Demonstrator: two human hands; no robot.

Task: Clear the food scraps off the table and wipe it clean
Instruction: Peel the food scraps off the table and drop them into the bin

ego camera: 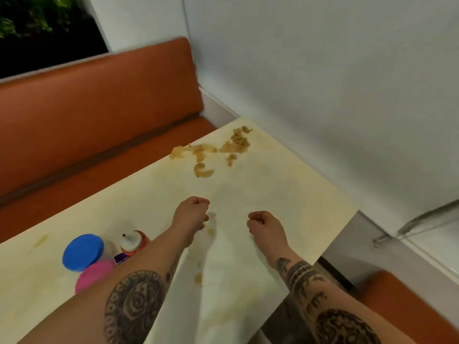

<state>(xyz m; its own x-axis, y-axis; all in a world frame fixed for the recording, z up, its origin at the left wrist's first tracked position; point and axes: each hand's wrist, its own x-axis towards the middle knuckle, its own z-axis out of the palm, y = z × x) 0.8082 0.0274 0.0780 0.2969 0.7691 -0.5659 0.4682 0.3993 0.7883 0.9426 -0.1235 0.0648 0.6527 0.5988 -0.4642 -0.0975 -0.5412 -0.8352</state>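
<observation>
A cream table carries a spread of yellowish food scraps near its far corner. A few smaller bits lie close to me between my forearms. My left hand is curled into a fist above the table's middle, holding nothing that I can see. My right hand is also a fist, a little to the right and apart from the left. Both hands are short of the scraps. No cloth is in view.
A blue-lidded tub, a pink lid and a small orange bottle with a white cap stand at the left by my left forearm. An orange bench runs behind the table; a white wall is at the right.
</observation>
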